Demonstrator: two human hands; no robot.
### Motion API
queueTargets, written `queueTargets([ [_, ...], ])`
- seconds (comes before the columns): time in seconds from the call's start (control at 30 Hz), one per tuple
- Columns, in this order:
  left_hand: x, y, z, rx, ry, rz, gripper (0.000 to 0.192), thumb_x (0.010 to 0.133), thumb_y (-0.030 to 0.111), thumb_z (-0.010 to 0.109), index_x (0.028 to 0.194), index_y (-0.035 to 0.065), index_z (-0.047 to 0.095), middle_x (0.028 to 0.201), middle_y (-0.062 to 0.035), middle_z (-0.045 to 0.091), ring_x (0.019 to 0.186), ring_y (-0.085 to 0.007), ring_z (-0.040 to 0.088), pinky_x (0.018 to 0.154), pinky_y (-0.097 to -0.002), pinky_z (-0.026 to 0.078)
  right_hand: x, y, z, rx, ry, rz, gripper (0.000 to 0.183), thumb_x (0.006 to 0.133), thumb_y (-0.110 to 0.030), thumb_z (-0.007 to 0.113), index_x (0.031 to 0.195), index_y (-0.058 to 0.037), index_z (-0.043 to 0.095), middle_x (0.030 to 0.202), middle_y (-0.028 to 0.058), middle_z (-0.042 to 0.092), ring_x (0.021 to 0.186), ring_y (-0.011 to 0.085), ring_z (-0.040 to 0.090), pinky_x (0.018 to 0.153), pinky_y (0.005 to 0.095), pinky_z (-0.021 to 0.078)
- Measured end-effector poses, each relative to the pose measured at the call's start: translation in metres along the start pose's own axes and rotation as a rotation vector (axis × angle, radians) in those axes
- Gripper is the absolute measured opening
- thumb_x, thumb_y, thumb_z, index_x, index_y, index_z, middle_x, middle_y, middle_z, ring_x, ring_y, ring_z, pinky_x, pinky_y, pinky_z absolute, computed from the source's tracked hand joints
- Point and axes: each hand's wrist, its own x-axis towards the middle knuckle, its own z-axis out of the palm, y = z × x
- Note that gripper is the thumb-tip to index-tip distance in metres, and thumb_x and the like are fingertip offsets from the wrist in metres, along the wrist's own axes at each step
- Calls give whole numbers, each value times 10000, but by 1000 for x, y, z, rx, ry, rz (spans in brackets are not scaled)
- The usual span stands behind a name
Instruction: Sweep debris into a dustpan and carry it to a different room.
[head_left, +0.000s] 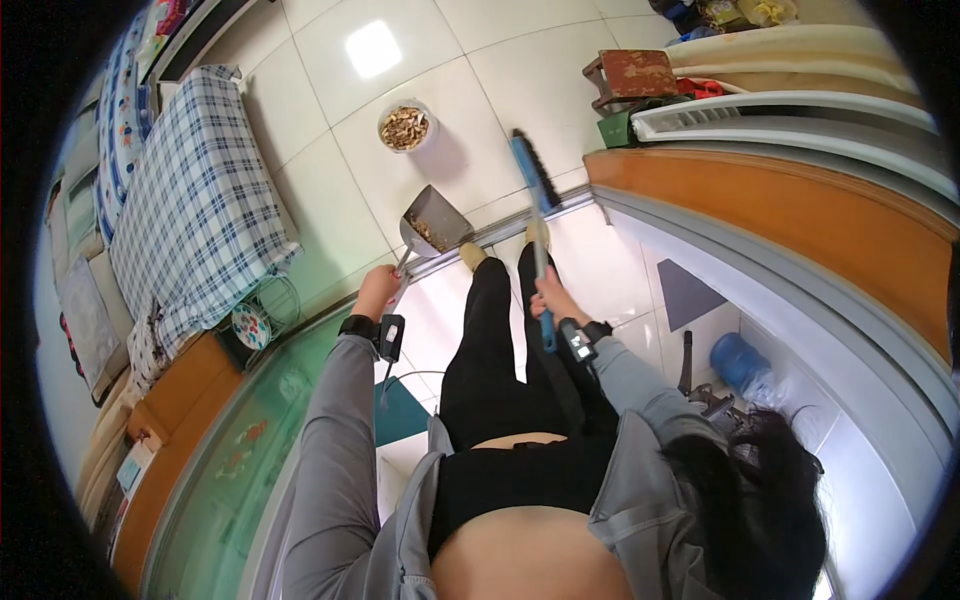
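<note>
My left hand (377, 290) is closed around the handle of a grey dustpan (442, 214), whose pan lies over the tiled floor by the metal door track and holds brown debris. In my right hand (555, 296) is the long handle of a blue brush (531, 169) with dark bristles. The brush head is to the right of the dustpan, apart from it, near the track. Beyond the dustpan stands a round plastic tub (407, 126) filled with brown and pale pieces.
A metal door track (499, 231) crosses the floor at my feet. A table with a checked cloth (202, 195) stands left. A worn red stool (637, 73) and an orange wooden door frame (750, 184) are right. A blue water bottle (735, 356) lies lower right.
</note>
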Motion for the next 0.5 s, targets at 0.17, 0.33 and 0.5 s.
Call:
queueTargets([
  [0.17,15,28,-13,0,-36,-33,136,730,42,438,794,40,558,526,-56,483,428,-153,502,397,-276,406,-9,36,62,179,-156,194,454,856,-145,455,1231,-289,245,610,-14,321,445,49,311,387,180,298],
  [0.33,19,38,-12,-3,-50,-32,122,688,8,445,760,52,534,537,-53,472,416,-144,473,359,-275,352,-35,17,64,306,-147,249,553,850,-135,467,1291,-307,181,640,-2,322,457,44,304,397,166,291],
  [0.5,8,16,-22,50,-57,-59,146,703,11,450,804,56,546,568,-55,496,450,-138,488,373,-275,355,-66,-23,20,148,-128,85,568,860,-171,443,1325,-274,132,650,16,357,445,50,315,378,166,296],
])
